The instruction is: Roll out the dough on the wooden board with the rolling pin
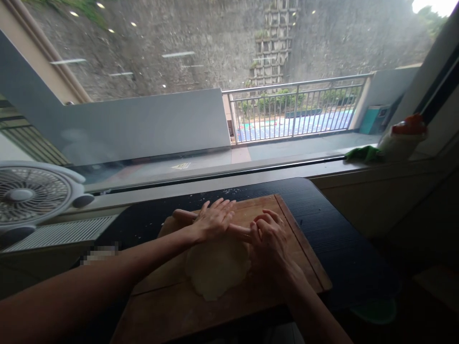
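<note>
A wooden rolling pin (239, 231) lies across the far part of a flat, pale sheet of dough (217, 272). My left hand (214, 220) rests flat on the pin's middle, fingers stretched forward over it. Around the pin's right end, my right hand (268, 236) is curled, the fingers bent and the thumb side against the wood. Under the dough is a wooden board (168, 303), set at an angle. The dough's far edge is partly hidden beneath the pin and my hands.
The board sits on a dark table (340, 248) with white specks along its far side. A fan (34, 193) stands at the left. On the window sill at the right are a green cloth (363, 154) and a white bottle (403, 143) with an orange-red top.
</note>
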Demonstrator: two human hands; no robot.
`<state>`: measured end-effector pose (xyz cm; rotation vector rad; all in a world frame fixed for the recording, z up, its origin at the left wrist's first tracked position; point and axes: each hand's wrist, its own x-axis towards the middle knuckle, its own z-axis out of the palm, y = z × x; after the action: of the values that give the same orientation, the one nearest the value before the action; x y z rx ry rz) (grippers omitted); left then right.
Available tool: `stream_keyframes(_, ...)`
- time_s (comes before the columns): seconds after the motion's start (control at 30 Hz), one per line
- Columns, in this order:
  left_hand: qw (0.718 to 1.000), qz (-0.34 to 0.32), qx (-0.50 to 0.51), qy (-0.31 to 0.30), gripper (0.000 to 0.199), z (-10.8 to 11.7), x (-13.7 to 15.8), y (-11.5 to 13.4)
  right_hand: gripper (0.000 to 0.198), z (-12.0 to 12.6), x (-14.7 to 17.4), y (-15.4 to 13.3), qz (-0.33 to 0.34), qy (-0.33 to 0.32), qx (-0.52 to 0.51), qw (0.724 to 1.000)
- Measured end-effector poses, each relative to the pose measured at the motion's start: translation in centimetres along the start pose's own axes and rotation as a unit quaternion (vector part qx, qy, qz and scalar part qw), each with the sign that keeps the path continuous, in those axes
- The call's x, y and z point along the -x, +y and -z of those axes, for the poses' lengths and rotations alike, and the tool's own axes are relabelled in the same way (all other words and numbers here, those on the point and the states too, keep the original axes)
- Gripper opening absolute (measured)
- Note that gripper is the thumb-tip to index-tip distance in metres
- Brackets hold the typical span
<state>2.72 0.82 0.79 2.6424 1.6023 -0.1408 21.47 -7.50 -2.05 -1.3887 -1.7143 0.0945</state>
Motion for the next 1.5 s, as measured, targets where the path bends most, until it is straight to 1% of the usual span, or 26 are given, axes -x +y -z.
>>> stream_keyframes(0.17,0.996,0.071,0.047,0.011,0.061,0.7,-4.3,1.5,0.018,-0.6,0.0,0.9,-0.019,0.004,0.031,0.999)
stream_keyframes(0.23,0.995,0.086,0.052,0.013,0.060,1.0,-5.0,2.1,0.019,-0.6,0.0,1.1,-0.018,0.003,0.031,0.999)
stream_keyframes(0.3,0.996,0.071,0.048,0.008,0.059,1.1,-4.1,2.3,0.021,-0.4,0.0,0.9,-0.021,0.009,0.024,0.999)
stream_keyframes(0.47,0.999,-0.030,0.025,0.023,0.056,0.6,1.7,1.3,0.027,-0.1,0.1,0.0,-0.019,0.019,-0.009,1.000)
stream_keyframes(0.53,0.998,-0.050,0.023,0.027,0.056,0.5,2.8,0.9,0.029,-0.1,0.1,-0.1,-0.014,0.016,-0.014,1.000)
stream_keyframes(0.57,0.998,-0.053,0.021,0.028,0.056,0.5,2.7,0.8,0.029,-0.2,0.1,0.0,-0.012,0.014,-0.011,1.000)
stream_keyframes(0.6,0.998,-0.051,0.018,0.029,0.056,0.5,2.2,0.9,0.029,-0.3,0.1,0.1,-0.010,0.012,-0.003,1.000)
stream_keyframes(0.67,0.999,-0.032,0.014,0.024,0.055,0.7,0.2,1.4,0.028,-0.4,0.1,0.6,-0.011,0.009,0.023,1.000)
stream_keyframes(0.77,0.999,0.029,0.030,0.000,0.056,1.1,-3.4,2.5,0.026,-0.3,-0.1,1.3,-0.026,0.014,0.070,0.997)
stream_keyframes(0.83,0.999,0.037,0.036,-0.006,0.056,1.4,-4.4,3.1,0.025,-0.1,-0.1,1.4,-0.033,0.015,0.087,0.996)
stream_keyframes(0.9,0.999,0.013,0.030,-0.001,0.054,1.5,-3.7,3.3,0.023,0.2,-0.1,1.1,-0.027,0.010,0.091,0.995)
stream_keyframes(0.97,0.999,-0.023,0.021,0.013,0.053,1.1,-1.7,3.0,0.022,0.5,0.1,0.4,-0.012,0.007,0.092,0.996)
stream_keyframes(1.07,0.997,-0.063,0.020,0.050,0.055,0.3,1.4,2.2,0.021,0.8,0.6,-0.7,0.027,0.003,0.095,0.995)
stream_keyframes(1.13,0.994,-0.072,0.018,0.079,0.056,-0.1,2.2,1.8,0.021,1.0,1.0,-1.2,0.048,-0.002,0.097,0.994)
stream_keyframes(1.2,0.992,-0.070,0.014,0.100,0.054,-0.3,1.4,2.0,0.022,0.9,1.3,-1.2,0.047,-0.006,0.101,0.994)
stream_keyframes(1.27,0.993,-0.059,0.016,0.103,0.053,-0.1,-0.4,2.7,0.021,0.8,1.6,-0.8,0.034,-0.012,0.108,0.994)
stream_keyframes(1.33,0.995,-0.041,0.029,0.089,0.054,0.2,-2.4,3.6,0.022,0.6,1.7,-0.3,0.023,-0.015,0.116,0.993)
stream_keyframes(1.4,0.996,-0.032,0.037,0.075,0.056,0.6,-3.7,4.3,0.022,0.6,1.7,0.1,0.025,-0.015,0.122,0.992)
stream_keyframes(1.43,0.997,-0.035,0.037,0.066,0.056,0.7,-3.9,4.4,0.022,0.7,1.7,0.1,0.029,-0.013,0.122,0.992)
stream_keyframes(1.5,0.997,-0.060,0.031,0.049,0.055,0.8,-3.3,4.3,0.021,1.0,1.8,-0.2,0.035,-0.009,0.117,0.992)
